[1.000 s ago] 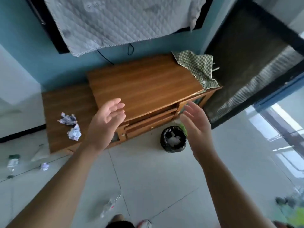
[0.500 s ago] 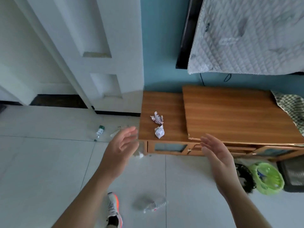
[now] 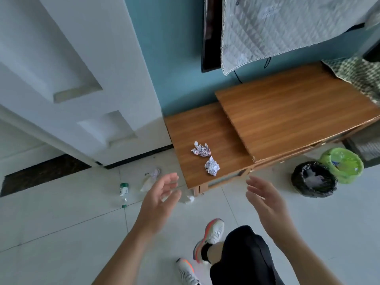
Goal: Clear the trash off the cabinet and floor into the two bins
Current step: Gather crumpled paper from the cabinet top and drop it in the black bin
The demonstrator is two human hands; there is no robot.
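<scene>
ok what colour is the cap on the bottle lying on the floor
Green; the bottle shows best in the head view.

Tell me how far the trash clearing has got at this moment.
Done: the black bin and green bin each already hold something. In hand: nothing; left hand and right hand are open. Left: two paper wads on the cabinet, plus a bottle and scraps on the floor.

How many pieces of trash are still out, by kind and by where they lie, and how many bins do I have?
Crumpled paper on the cabinet: 2
Crumpled paper on the floor: 1
Plastic bottle on the floor: 1
Pale scraps on the floor, kind unclear: 2
Bins: 2, black-lined and green-lined
Total: 6 trash, 2 bins
</scene>
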